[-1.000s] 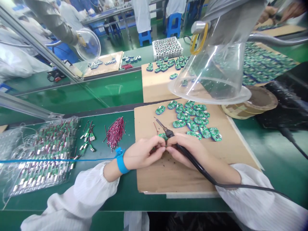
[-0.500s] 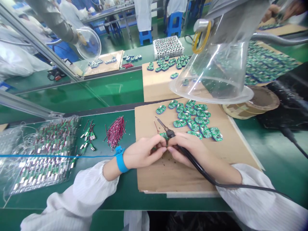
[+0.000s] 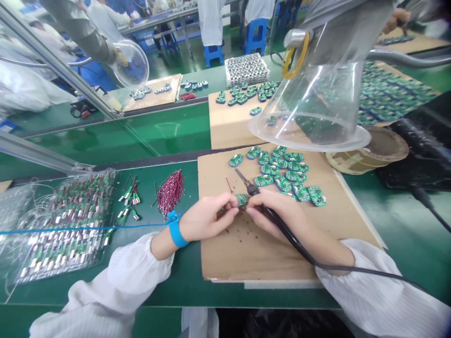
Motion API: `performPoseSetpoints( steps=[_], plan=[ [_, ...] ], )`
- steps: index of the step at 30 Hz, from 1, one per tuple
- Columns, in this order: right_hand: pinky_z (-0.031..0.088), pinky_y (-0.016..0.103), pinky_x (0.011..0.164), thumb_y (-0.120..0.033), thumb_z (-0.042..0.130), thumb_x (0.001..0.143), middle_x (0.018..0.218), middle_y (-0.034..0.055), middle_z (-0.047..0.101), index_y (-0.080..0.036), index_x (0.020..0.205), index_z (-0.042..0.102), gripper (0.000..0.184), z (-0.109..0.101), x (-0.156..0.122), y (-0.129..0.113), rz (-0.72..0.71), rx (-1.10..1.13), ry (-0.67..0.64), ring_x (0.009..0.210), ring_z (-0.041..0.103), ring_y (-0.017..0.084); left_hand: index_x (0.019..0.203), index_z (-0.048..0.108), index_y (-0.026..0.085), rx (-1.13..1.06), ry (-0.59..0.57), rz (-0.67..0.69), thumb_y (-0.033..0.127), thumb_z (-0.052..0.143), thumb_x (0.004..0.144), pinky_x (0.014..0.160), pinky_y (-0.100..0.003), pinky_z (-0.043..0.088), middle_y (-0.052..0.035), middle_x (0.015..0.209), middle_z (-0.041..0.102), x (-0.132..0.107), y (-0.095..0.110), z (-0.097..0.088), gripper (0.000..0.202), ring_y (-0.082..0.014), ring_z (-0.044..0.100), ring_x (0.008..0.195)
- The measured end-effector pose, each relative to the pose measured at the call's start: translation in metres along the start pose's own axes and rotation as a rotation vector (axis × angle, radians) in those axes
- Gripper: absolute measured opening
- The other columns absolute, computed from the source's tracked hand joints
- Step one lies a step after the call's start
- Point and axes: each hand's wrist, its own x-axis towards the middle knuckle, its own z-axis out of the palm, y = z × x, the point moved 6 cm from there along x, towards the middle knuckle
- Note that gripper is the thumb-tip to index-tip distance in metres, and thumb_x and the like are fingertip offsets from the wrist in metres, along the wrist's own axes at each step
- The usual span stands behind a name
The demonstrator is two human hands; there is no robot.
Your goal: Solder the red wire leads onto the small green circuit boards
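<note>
My left hand [image 3: 207,218], with a blue wrist strap [image 3: 175,229] on its wrist, pinches a small green circuit board [image 3: 241,199] over a cardboard mat [image 3: 253,253]. My right hand [image 3: 278,213] meets it fingertip to fingertip and also grips a black soldering iron [image 3: 251,188], whose metal tip points up and away from me. The iron's black cable [image 3: 299,249] trails back over my right wrist. Just beyond my fingers several more green boards [image 3: 285,171] lie loose on the mat.
A bundle of red wires [image 3: 169,190] and a bag of green and silver parts [image 3: 59,220] lie to the left. A clear fume hood [image 3: 317,108] hangs over the mat's far side. A brown round holder [image 3: 373,152] sits right. Further boards cover cardboard behind; people work at far benches.
Both hands have shifted slightly up and away with the board, and the soldering iron's tip has swung a little to the right.
</note>
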Motion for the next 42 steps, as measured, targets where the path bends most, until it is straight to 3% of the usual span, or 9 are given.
performPoseSetpoints(
  steps=[4, 8, 12, 20, 23, 29, 33, 37, 42],
  plan=[
    [0.046, 0.028, 0.075, -0.015, 0.060, 0.096, 0.082, -0.0001, 0.066, -0.023, 0.094, 0.063, 0.008, -0.003, 0.001, 0.007, 0.043, -0.044, 0.058, 0.077, 0.060, 0.015, 0.096, 0.055, 0.019, -0.037, 0.099, -0.041, 0.024, 0.054, 0.100, 0.057, -0.017, 0.042, 0.0031, 0.076, 0.059, 0.001, -0.010, -0.008, 0.007, -0.0080, 0.053, 0.065],
    [0.050, 0.029, 0.076, -0.012, 0.056, 0.096, 0.092, 0.0023, 0.070, -0.023, 0.106, 0.064, 0.016, 0.003, 0.000, 0.009, 0.042, -0.044, 0.000, 0.080, 0.064, 0.016, 0.096, 0.056, 0.019, -0.037, 0.154, -0.094, 0.026, 0.054, 0.101, 0.057, -0.017, 0.041, 0.0031, 0.076, 0.059, 0.002, -0.019, -0.009, 0.009, -0.0079, 0.053, 0.065],
    [0.051, 0.028, 0.073, -0.011, 0.055, 0.096, 0.092, 0.0028, 0.070, -0.023, 0.106, 0.066, 0.018, 0.005, 0.000, 0.007, 0.037, -0.048, -0.008, 0.077, 0.065, 0.015, 0.097, 0.056, 0.018, -0.027, 0.174, -0.119, 0.027, 0.053, 0.101, 0.061, -0.019, 0.044, 0.0016, 0.079, 0.060, 0.004, -0.022, -0.009, 0.010, -0.0098, 0.056, 0.070],
    [0.054, 0.031, 0.076, -0.011, 0.056, 0.095, 0.089, 0.0017, 0.073, -0.025, 0.105, 0.067, 0.020, -0.006, -0.003, 0.010, 0.047, -0.043, 0.048, 0.079, 0.068, 0.017, 0.098, 0.054, 0.018, 0.138, 0.136, 0.005, 0.023, 0.049, 0.102, 0.079, -0.029, 0.048, -0.0054, 0.101, 0.062, 0.007, -0.015, -0.007, 0.008, -0.0157, 0.057, 0.088],
    [0.055, 0.031, 0.078, -0.011, 0.055, 0.096, 0.088, 0.0017, 0.073, -0.025, 0.104, 0.067, 0.020, -0.010, -0.004, 0.011, 0.061, -0.036, 0.057, 0.079, 0.069, 0.017, 0.101, 0.054, 0.019, 0.180, 0.080, 0.017, 0.021, 0.049, 0.102, 0.079, -0.029, 0.048, -0.0065, 0.111, 0.063, 0.008, -0.015, -0.001, 0.005, -0.0161, 0.058, 0.090],
    [0.056, 0.034, 0.084, -0.011, 0.057, 0.096, 0.089, 0.0008, 0.074, -0.026, 0.106, 0.066, 0.020, -0.012, -0.007, 0.011, 0.031, -0.015, 0.077, 0.081, 0.071, 0.017, 0.104, 0.054, 0.019, 0.216, 0.004, 0.040, 0.018, 0.047, 0.101, 0.081, -0.030, 0.050, -0.0065, 0.111, 0.063, 0.006, -0.012, 0.000, 0.009, -0.0175, 0.061, 0.094],
    [0.058, 0.034, 0.080, -0.012, 0.056, 0.096, 0.085, 0.0004, 0.073, -0.026, 0.106, 0.066, 0.020, -0.015, -0.011, 0.013, 0.051, -0.015, 0.072, 0.077, 0.071, 0.016, 0.104, 0.055, 0.019, 0.169, -0.097, 0.079, 0.015, 0.047, 0.100, 0.080, -0.030, 0.049, -0.0065, 0.110, 0.063, 0.006, -0.009, -0.002, 0.010, -0.0169, 0.059, 0.091],
    [0.058, 0.033, 0.076, -0.014, 0.055, 0.098, 0.085, 0.0022, 0.073, -0.026, 0.105, 0.066, 0.017, -0.022, -0.012, 0.013, 0.082, -0.028, 0.103, 0.076, 0.071, 0.017, 0.098, 0.052, 0.019, 0.053, -0.028, 0.080, 0.016, 0.047, 0.101, 0.087, -0.033, 0.049, -0.0077, 0.110, 0.061, 0.008, -0.005, -0.008, 0.007, -0.0182, 0.058, 0.099],
    [0.058, 0.032, 0.065, -0.019, 0.056, 0.100, 0.079, -0.0005, 0.069, -0.028, 0.131, 0.049, 0.033, -0.030, -0.023, 0.022, 0.247, 0.212, 0.232, 0.065, 0.069, 0.016, 0.101, 0.056, 0.018, 0.008, -0.016, 0.028, 0.016, 0.050, 0.100, 0.079, -0.030, 0.047, -0.0065, 0.106, 0.061, 0.008, -0.004, -0.003, 0.007, -0.0160, 0.056, 0.088]
  ],
)
